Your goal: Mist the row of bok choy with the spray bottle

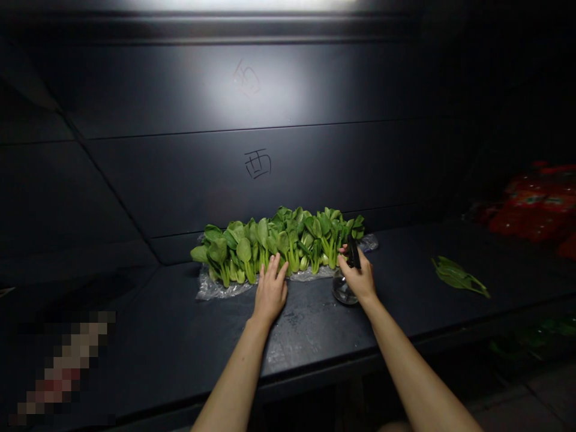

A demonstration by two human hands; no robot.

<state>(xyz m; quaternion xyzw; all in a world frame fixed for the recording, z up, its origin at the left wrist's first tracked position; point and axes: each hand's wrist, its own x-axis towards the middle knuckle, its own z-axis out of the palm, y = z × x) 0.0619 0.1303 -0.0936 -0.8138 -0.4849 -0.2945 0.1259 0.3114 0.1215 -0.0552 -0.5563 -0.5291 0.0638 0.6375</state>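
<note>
A row of bok choy [245, 249] stands upright against the back panel, on a sheet of clear plastic [216, 287] laid over the dark shelf. My left hand [271, 288] is at the front of the row, fingers stretched out toward the stems; I cannot tell how firmly it touches them. In front of the row's right end, my right hand [362, 276] is wrapped round the neck of a spray bottle [344, 291] with a clear round body and a black head. Its trigger is partly hidden by my fingers.
A loose green leafy stalk [459, 276] lies on the dark shelf [189, 342] to the right. Red packages [531, 204] are piled at the far right, with more greens [535, 333] lower down. A pixelated patch covers the lower left.
</note>
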